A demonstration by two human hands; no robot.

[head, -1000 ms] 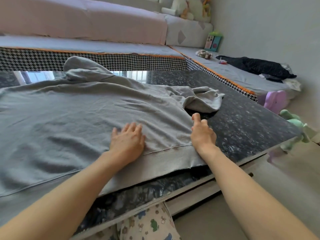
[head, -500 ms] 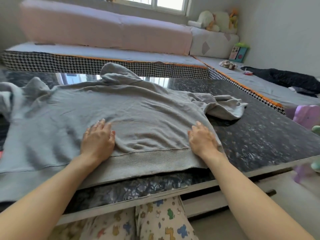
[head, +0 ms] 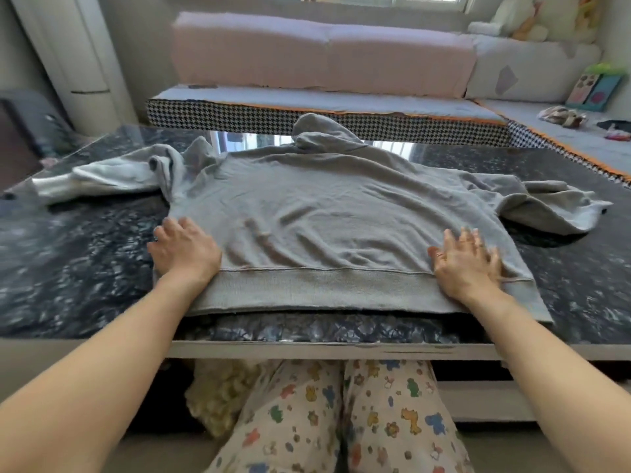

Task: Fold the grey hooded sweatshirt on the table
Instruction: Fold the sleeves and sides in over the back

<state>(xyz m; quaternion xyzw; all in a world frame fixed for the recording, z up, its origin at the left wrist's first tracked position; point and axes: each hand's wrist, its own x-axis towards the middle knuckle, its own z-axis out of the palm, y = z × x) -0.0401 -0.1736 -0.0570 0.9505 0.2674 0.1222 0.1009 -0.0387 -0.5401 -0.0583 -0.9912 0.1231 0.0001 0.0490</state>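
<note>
A person is sitting at a dark speckled table, patterned trousers showing beneath its near edge, and both bare forearms are reaching forward over it. A grey hooded sweatshirt is lying spread on the tabletop, its ribbed hem nearest the person and almost at the table's edge. The left hand is resting flat at the garment's left side, just above the hem, fingers straight and together, holding nothing. The right hand is pressing palm-down near the right side of the hem, fingers spread and slightly blurred, also gripping nothing. The step in hand looks to be smoothing the body flat before any fold. To do it well, the palms should be sweeping outward and away from the hem, pushing the ridges in the middle toward the sides rather than bunching them. Farther off, the left sleeve is lying crumpled toward the table's left edge, and the right sleeve is bunched at the right; both likely need straightening. The hood is rumpled at the far edge. Beyond the table, a cushioned bench is running along the wall.
</note>
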